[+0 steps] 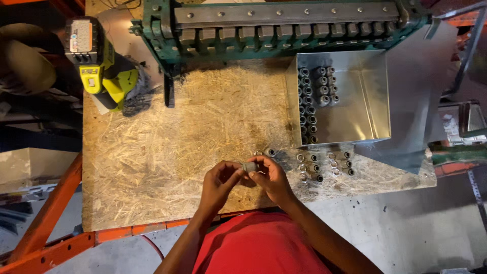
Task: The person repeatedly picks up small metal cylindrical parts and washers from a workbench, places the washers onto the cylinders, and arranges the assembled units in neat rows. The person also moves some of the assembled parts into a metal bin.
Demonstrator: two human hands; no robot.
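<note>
Both hands met over the near edge of the worktop (167, 167), the fingers of the left hand (219, 178) and right hand (271, 177) pinched together on one small grey cylindrical fitting (249, 166); it looked like a nut going onto a sleeve, though it was too small to be sure. Just right of the hands, a dozen or so loose fittings (324, 165) lay in rough rows. Beyond them, an open sheet-metal tray (373, 96) held neat columns of the same pieces (312, 99) along its left wall, most of it bare. A yellow cordless drill (99, 61) stood far left, apart.
</note>
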